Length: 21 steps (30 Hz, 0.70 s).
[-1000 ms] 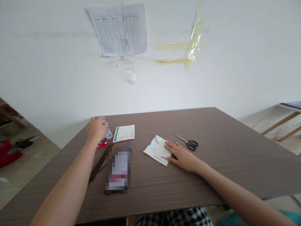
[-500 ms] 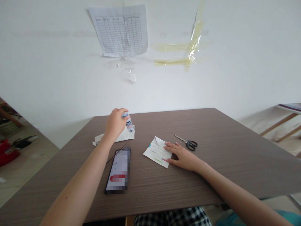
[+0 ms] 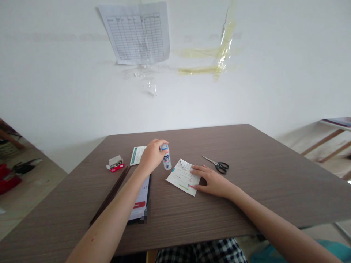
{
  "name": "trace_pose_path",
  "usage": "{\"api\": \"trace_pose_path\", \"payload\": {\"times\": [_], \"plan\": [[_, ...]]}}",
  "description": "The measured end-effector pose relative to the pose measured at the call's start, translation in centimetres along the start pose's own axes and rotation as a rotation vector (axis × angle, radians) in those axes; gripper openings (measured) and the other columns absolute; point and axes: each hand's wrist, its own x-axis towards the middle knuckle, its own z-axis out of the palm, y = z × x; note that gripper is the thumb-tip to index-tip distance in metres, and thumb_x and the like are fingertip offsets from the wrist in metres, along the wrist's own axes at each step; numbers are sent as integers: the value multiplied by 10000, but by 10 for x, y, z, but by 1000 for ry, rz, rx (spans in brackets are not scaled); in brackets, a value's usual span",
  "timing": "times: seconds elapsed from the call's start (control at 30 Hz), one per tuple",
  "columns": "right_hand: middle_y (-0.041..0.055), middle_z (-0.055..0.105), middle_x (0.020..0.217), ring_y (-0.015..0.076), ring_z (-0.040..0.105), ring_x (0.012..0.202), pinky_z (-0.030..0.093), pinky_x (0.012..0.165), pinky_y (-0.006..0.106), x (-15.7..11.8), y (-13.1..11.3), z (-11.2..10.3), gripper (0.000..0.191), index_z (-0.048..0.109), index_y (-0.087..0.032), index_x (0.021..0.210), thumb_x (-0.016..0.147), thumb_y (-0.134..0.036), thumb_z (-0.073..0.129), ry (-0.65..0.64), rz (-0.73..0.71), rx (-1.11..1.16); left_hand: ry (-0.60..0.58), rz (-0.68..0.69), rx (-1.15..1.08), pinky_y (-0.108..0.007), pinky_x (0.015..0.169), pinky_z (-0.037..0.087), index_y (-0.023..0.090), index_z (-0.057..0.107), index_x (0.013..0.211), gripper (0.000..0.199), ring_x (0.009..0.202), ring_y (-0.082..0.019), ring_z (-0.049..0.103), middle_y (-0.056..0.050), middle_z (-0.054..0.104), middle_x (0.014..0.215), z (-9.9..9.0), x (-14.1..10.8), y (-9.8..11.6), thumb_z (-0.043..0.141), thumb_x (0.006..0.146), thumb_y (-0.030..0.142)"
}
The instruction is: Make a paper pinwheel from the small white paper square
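My left hand [image 3: 153, 155] is clamped around the upper part of a small clear bottle with a blue-and-white label [image 3: 166, 159], thumb and fingers closed near its top, and the bottle stands nearly upright just beside the left edge of the creased paper sheet [image 3: 182, 179]. My right hand [image 3: 210, 179] holds nothing in a grip: it lies palm down with the fingers slightly apart, pressing on the right side of that sheet. Beyond my right hand, the black-handled scissors [image 3: 218, 165] lie open only a little or closed, I cannot tell which. Behind my left hand, partly covered by it, is the green-edged paper packet [image 3: 136, 154]. To the left of that hand sits an open red-and-white box [image 3: 116, 164] with small metallic pieces inside, and nearer me are the dark thin sticks [image 3: 109, 197]. Under my left forearm, the smartphone [image 3: 140, 204] lies on the tabletop [image 3: 192, 223].
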Motion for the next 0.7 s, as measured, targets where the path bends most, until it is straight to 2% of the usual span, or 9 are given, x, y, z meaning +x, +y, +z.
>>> {"api": "trace_pose_path", "payload": {"times": [0.1,0.27,0.33,0.5,0.63,0.7], "plan": [[143,662,1769,438,624,1649,420,1454,589,0,-1,0,676,828,-305,1577,982,-616,900,-8,-1,-4,-13,-2,-87,-418,1090,659,236,862,1268,308,1092,-272,837,-96,862,1310,-1,-3,-7,796,968,219],[123,726,1707,409,686,1589,508,1400,554,4,-1,1,442,892,-320,1452,1071,-521,793,49,-3,14,-56,-19,-164,-451,1103,670,263,870,1281,319,1139,-296,857,-73,902,1322,-2,-6,-11,795,970,259],[117,744,1685,394,712,1559,540,1373,531,12,-1,0,410,892,-320,1442,1086,-482,771,71,-14,42,-75,-8,-185,-456,1122,670,277,879,1273,333,1173,-301,860,-59,907,1342,-3,-5,-11,805,950,254],[149,813,1573,392,762,1479,567,1331,586,52,-9,-6,452,875,-263,1436,992,-344,881,65,-10,121,-150,3,-185,-413,1137,660,277,891,1307,400,1225,-307,869,-53,914,1350,-13,4,-11,833,913,246],[160,805,1585,382,737,1515,538,1337,611,92,-23,1,488,853,-230,1458,977,-291,909,100,38,248,-225,109,-28,-445,1239,590,285,909,1249,330,1366,-333,821,-68,896,1418,-26,15,-11,841,928,253],[151,802,1595,364,754,1494,574,1301,584,108,-32,10,536,840,-249,1476,951,-296,940,92,44,284,-261,167,69,-477,1274,553,284,909,1246,332,1400,-345,798,-80,888,1434,-32,21,-10,848,922,245]]}}
